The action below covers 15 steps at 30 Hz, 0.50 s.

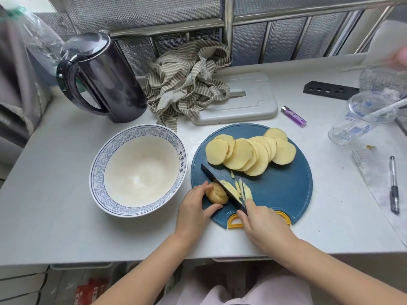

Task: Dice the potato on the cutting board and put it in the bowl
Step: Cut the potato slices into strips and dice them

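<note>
White counter [55,216]: one bowl [95,172], one board [284,192]; left hand [193,209] grips potato [217,194], right hand [263,220] grips knife [217,178].

Bright, even, diffuse light over the desk [55,216]; source unclear. Shadows soft and short: a faint one under the near rim of the bowl [97,172]. Pale glare streaks on the lid and side of the dark kettle [110,80]. Wide-angle bend: window frame [228,25] and desk edges bow toward the corners. Centre sharp. Right edge smeared; plastic cup [352,124] soft, top-right corner blurred. Dim below the desk.
</note>
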{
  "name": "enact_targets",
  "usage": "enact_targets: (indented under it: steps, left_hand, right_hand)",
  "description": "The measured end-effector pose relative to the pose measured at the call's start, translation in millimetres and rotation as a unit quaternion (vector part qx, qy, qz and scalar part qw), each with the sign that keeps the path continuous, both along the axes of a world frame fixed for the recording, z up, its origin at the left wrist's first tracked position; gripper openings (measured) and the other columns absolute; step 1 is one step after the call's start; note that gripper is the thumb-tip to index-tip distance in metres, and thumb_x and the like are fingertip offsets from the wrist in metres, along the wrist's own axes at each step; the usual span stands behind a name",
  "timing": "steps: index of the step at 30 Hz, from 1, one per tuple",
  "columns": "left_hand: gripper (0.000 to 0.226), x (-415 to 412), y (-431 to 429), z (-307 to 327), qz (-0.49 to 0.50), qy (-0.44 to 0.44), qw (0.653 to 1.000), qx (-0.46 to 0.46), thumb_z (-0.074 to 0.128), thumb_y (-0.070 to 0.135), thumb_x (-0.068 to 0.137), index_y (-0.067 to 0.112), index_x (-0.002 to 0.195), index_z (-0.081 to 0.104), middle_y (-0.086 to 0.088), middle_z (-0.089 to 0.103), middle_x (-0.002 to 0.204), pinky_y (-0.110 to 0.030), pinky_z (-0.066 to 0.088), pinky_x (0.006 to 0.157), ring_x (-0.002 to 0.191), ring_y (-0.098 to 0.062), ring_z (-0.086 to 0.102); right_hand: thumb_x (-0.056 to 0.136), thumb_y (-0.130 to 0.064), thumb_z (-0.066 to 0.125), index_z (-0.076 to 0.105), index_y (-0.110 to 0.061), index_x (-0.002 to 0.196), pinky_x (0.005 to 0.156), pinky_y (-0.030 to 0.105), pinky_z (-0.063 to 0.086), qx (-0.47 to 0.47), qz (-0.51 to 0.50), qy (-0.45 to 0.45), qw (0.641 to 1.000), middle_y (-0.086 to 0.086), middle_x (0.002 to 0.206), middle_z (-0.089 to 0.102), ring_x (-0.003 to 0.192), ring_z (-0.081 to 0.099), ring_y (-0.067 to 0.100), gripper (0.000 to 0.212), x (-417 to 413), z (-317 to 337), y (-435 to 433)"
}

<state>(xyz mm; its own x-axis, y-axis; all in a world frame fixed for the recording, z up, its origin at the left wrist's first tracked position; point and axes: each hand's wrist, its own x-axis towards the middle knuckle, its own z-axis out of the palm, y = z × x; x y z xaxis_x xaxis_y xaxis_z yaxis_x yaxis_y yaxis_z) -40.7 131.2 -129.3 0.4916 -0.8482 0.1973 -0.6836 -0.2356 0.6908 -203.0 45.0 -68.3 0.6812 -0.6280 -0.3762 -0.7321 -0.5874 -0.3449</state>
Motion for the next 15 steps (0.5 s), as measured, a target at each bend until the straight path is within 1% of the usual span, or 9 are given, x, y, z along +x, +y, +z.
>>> enact_targets:
  steps: [2,4,6,7,8,10,11,13,15]
  left_hand:
    - [0.056,2,1,0,-0.014,0.031,0.999,0.004,0.088,0.022,0.065,0.015,0.114,0.062,0.013,0.055,0.125,-0.012,0.042,0.091,0.103,-0.003,0.057]
    - [0.058,6,5,2,-0.029,0.073,0.997,0.0,0.084,0.029,0.07,0.022,0.121,0.056,0.013,0.047,0.132,-0.008,0.042,0.091,0.103,-0.002,0.058]
    - [0.048,7,7,3,-0.034,0.082,0.996,-0.001,0.075,0.044,0.076,0.029,0.117,0.055,0.015,0.043,0.127,-0.006,0.04,0.09,0.103,-0.003,0.057]
    - [0.043,6,7,4,-0.029,0.082,0.996,0.0,0.069,0.048,0.079,0.028,0.114,0.056,0.018,0.043,0.123,-0.007,0.039,0.09,0.104,-0.004,0.055]
    - [0.04,4,6,5,-0.016,0.083,0.996,0.001,0.066,0.048,0.081,0.025,0.112,0.057,0.018,0.044,0.119,-0.009,0.04,0.09,0.105,-0.004,0.053]
    - [0.038,0,2,10,0.041,0.084,0.995,0.017,0.068,0.043,0.084,0.018,0.109,0.054,0.012,0.047,0.109,-0.017,0.04,0.088,0.101,-0.005,0.048]
    - [0.037,-1,-1,18,0.08,0.093,0.991,0.046,0.068,0.043,0.084,0.017,0.105,0.052,0.01,0.05,0.103,-0.02,0.039,0.084,0.097,-0.007,0.047]
    - [0.04,1,-6,31,0.126,0.146,0.971,0.142,0.066,0.052,0.083,0.016,0.092,0.05,0.007,0.055,0.087,-0.025,0.038,0.07,0.082,-0.012,0.051]
    - [0.048,8,-11,37,0.111,0.186,0.945,0.245,0.062,0.061,0.082,0.013,0.078,0.054,0.004,0.062,0.072,-0.026,0.039,0.058,0.065,-0.012,0.056]
  right_hand:
    - [0.104,-0.041,0.026,0.042,-0.016,0.115,0.063,0.035,0.034,-0.01,0.006,0.002,1.0,0.009,0.105,0.066,0.095,0.063,0.031,0.032,0,-2,2]
    - [0.104,-0.042,0.026,0.042,-0.016,0.117,0.063,0.035,0.035,-0.015,0.01,0.002,1.0,0.009,0.106,0.067,0.096,0.063,0.031,0.033,2,-4,5]
    - [0.104,-0.042,0.027,0.043,-0.016,0.115,0.064,0.036,0.037,-0.012,0.002,-0.004,1.0,0.009,0.105,0.067,0.096,0.063,0.031,0.032,3,-6,6]
    - [0.104,-0.042,0.027,0.043,-0.017,0.114,0.065,0.036,0.038,-0.01,-0.002,-0.008,1.0,0.009,0.104,0.067,0.096,0.063,0.03,0.031,3,-6,6]
    - [0.104,-0.042,0.027,0.043,-0.017,0.113,0.065,0.036,0.038,-0.009,-0.005,-0.009,1.0,0.009,0.104,0.067,0.096,0.063,0.03,0.031,3,-6,5]
    - [0.104,-0.042,0.027,0.042,-0.017,0.11,0.064,0.036,0.035,-0.008,-0.005,-0.004,1.0,0.009,0.104,0.066,0.096,0.063,0.031,0.03,3,-5,4]
    - [0.104,-0.041,0.027,0.041,-0.017,0.107,0.063,0.036,0.033,-0.005,-0.006,-0.002,1.0,0.01,0.104,0.066,0.096,0.062,0.032,0.028,2,-4,3]
    - [0.104,-0.041,0.027,0.04,-0.017,0.105,0.063,0.036,0.031,-0.003,-0.008,-0.003,1.0,0.011,0.103,0.066,0.096,0.061,0.033,0.027,2,-3,3]
    - [0.104,-0.04,0.027,0.042,-0.016,0.107,0.063,0.036,0.032,-0.004,-0.009,-0.004,1.0,0.01,0.103,0.066,0.096,0.062,0.033,0.029,3,-4,3]
